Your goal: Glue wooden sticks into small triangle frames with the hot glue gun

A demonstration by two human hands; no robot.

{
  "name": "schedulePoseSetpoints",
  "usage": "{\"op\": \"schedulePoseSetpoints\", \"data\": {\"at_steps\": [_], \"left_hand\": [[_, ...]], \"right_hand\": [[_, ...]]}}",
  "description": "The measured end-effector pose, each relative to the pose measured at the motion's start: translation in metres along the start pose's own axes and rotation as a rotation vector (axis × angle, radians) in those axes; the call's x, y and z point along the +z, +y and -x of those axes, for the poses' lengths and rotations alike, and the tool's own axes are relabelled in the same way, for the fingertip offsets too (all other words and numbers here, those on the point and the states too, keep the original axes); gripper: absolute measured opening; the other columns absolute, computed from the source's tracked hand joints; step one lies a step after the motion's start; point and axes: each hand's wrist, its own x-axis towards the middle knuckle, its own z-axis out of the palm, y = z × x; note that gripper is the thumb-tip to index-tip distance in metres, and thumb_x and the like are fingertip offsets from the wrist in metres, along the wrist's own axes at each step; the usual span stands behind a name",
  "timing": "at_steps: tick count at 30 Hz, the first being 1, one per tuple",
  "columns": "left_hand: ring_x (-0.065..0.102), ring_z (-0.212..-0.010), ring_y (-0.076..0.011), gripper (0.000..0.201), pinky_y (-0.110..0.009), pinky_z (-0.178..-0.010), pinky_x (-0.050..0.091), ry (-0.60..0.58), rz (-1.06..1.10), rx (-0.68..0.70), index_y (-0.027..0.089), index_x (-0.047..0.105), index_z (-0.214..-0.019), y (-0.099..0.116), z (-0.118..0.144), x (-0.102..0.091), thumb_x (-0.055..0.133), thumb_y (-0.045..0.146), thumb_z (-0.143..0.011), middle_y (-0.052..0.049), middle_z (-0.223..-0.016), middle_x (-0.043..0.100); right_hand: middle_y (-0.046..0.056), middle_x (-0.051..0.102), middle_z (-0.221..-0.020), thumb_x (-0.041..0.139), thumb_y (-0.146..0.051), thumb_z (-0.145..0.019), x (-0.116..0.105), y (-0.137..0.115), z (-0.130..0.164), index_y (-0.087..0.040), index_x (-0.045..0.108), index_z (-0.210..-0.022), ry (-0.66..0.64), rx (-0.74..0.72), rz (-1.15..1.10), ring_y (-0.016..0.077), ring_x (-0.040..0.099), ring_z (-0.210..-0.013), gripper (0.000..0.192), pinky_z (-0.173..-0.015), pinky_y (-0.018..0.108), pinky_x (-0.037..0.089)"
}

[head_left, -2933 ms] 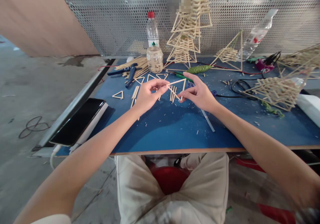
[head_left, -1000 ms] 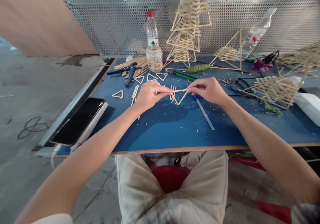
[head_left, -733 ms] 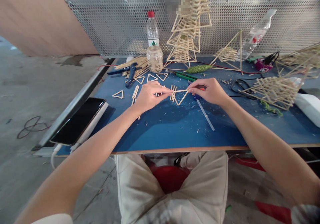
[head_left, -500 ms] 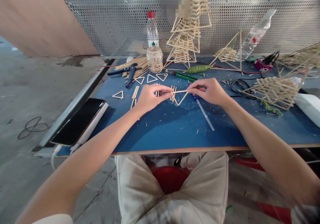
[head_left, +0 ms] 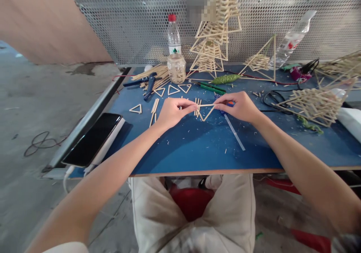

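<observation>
Between my two hands is a small triangle of thin wooden sticks, its point toward me. My left hand pinches its left corner and my right hand pinches the right one. Several loose short sticks lie on the blue table just beyond and beside the left fingertips. Under my right hand a glue gun, partly hidden, shows blue and orange, with a clear glue stick reaching toward me. Finished-looking stick triangles lie behind my left hand, and one more triangle lies farther left.
Blue pliers and a heap of long sticks lie at the back left. Bottles and a tall stick structure stand near the perforated metal panel. A phone rests at the left edge; stick structures and black cable lie right.
The view has shifted slightly, so everything sits a little to the right and lower. Both hands keep their pinch on the triangle, with barely any movement over the table.
</observation>
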Motion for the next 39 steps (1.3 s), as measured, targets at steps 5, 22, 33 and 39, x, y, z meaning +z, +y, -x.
{"op": "schedulePoseSetpoints", "data": {"at_steps": [5, 22, 33, 39], "left_hand": [[0.076, -0.077, -0.02, 0.026, -0.034, -0.072, 0.055, -0.012, 0.035, -0.027, 0.028, 0.093, -0.091, -0.001, 0.0, 0.0, 0.089, 0.054, -0.09, -0.006, -0.093, 0.089], [0.068, -0.07, -0.0184, 0.026, -0.033, -0.065, 0.049, -0.029, 0.041, -0.011, 0.029, 0.093, -0.091, -0.003, 0.008, -0.002, 0.086, 0.054, -0.093, -0.006, -0.091, 0.089], [0.059, -0.064, -0.0156, 0.025, -0.032, -0.062, 0.043, 0.025, -0.019, 0.0, 0.029, 0.093, -0.093, -0.007, 0.008, 0.002, 0.086, 0.054, -0.092, -0.005, -0.089, 0.088], [0.057, -0.063, -0.0162, 0.027, -0.033, -0.061, 0.042, 0.001, -0.029, -0.01, 0.031, 0.093, -0.091, -0.009, 0.008, 0.002, 0.086, 0.057, -0.092, -0.004, -0.083, 0.085]], "right_hand": [[0.008, 0.087, -0.092, 0.082, -0.042, -0.096, -0.002, -0.008, 0.002, -0.023, 0.09, -0.096, -0.016, 0.034, 0.038, 0.025, 0.077, -0.082, 0.02, -0.081, 0.039, 0.059], [0.008, 0.087, -0.088, 0.08, -0.041, -0.097, -0.005, -0.017, 0.002, -0.021, 0.09, -0.093, -0.087, -0.012, -0.014, 0.022, 0.075, -0.074, 0.023, -0.075, 0.034, 0.056], [0.008, 0.086, -0.087, 0.079, -0.043, -0.097, -0.004, -0.011, -0.001, -0.021, 0.09, -0.096, -0.078, -0.035, 0.003, 0.0225, 0.075, -0.076, 0.025, -0.074, 0.035, 0.056], [0.007, 0.087, -0.093, 0.077, -0.041, -0.1, -0.005, -0.014, 0.0, -0.022, 0.088, -0.099, -0.104, -0.014, 0.027, 0.022, 0.073, -0.081, 0.022, -0.079, 0.036, 0.057]]}}
